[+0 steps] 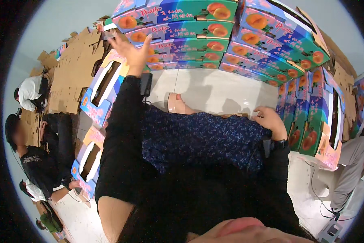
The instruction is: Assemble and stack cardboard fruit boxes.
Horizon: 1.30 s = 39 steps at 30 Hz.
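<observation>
My left hand is stretched out to the far left, with its fingers spread and the thumb apart. It is beside the left end of a stack of colourful fruit cartons with peach pictures. No held thing shows in it, though a small pale item is just past the fingertips. My right hand rests by my right knee at the edge of a dark blue patterned skirt. Its fingers are loosely bent and apart, holding nothing. Standing cartons are to its right.
More stacked cartons stand at the far right. Two cartons with cut-out openings are on my left, by flattened brown cardboard. Several people sit along the left, one person close by. A person's grey trousers and cables are at right.
</observation>
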Available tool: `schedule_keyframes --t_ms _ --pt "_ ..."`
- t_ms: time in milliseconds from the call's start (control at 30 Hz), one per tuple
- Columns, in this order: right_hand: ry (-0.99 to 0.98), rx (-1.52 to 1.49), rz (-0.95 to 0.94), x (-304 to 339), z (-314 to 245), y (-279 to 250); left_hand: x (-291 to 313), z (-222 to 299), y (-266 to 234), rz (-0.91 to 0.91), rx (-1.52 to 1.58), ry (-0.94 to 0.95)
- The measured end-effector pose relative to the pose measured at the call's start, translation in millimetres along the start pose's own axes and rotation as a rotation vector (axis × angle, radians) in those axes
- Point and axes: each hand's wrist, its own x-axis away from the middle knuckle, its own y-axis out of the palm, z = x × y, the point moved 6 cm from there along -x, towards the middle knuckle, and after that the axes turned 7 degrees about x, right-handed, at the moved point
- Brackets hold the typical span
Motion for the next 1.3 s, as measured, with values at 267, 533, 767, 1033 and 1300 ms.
schedule_keyframes --t_ms 267,533,767,1033,1300 --pt "0.012 0.027 -0.055 -6 7 5 23 -82 44 -0.358 0.75 -0.598" --pt "-0.018 0.02 -0.06 -10 3 10 21 -78 41 -0.41 0.941 -0.611" --pt "0.024 -0.017 -0.042 -6 17 9 50 -57 -85 -0.146 0.249 -0.293" --pt "0.084 -0.006 -0.07 2 23 3 257 -190 -320 0.247 -0.623 -0.807" --pt "0.16 -0.005 -0.088 -8 45 14 348 -281 -368 -0.511 -0.971 -1.151"
